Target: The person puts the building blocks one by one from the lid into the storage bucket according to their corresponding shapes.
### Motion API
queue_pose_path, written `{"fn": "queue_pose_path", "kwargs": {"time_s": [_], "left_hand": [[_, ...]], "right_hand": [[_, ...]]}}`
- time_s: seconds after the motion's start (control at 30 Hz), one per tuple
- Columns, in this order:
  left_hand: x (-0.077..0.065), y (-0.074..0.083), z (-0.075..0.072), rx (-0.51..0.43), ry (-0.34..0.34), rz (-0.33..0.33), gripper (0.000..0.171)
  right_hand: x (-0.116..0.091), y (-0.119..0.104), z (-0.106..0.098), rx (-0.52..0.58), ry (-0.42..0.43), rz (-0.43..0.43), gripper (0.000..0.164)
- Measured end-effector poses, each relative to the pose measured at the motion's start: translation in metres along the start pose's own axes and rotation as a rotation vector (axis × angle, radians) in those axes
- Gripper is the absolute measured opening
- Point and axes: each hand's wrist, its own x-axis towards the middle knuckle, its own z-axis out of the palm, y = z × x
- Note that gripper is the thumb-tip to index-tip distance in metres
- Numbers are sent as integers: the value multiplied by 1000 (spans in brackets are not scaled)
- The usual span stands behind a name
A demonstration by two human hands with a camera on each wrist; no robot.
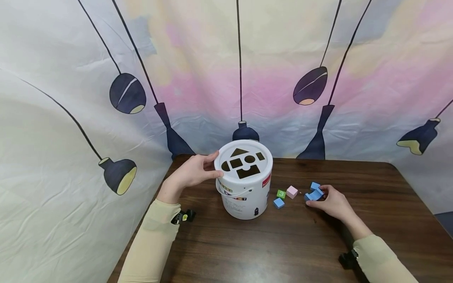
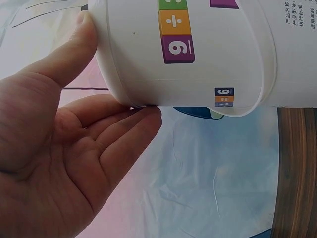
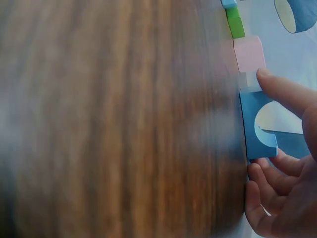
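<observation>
A white bucket (image 1: 244, 200) stands upright on the table, its round lid (image 1: 230, 175) cut with several shaped holes. At the lid's left edge, my left hand (image 1: 192, 171) holds the bucket's rim between thumb and fingers; the left wrist view shows its fingertips against the bucket's side (image 2: 143, 49). To the right, my right hand (image 1: 334, 202) pinches a blue arch block (image 1: 314, 195) by its two ends. In the right wrist view the arch block (image 3: 252, 124) touches the table, its curved notch facing the palm. A small blue block (image 1: 315, 186) lies just behind it.
Between bucket and right hand lie a green number cube (image 1: 281, 193), a pink block (image 1: 291, 192) and another blue block (image 1: 278, 203). The bucket's handle (image 1: 233, 195) hangs down in front. A cloth printed with lamps (image 1: 212, 78) rises behind the wooden table (image 1: 247, 251).
</observation>
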Motion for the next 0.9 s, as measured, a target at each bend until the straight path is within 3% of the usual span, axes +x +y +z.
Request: {"fn": "queue_pose_path", "kwargs": {"time_s": [0.47, 0.63, 0.9], "left_hand": [[1, -2, 0, 0, -3, -6, 88], [1, -2, 0, 3, -3, -6, 88], [0, -1, 0, 4, -6, -7, 88]], "right_hand": [[1, 1, -1, -23, -6, -5, 97], [-1, 1, -4, -4, -3, -21, 88], [-9, -9, -13, 54, 60, -66, 76]]}}
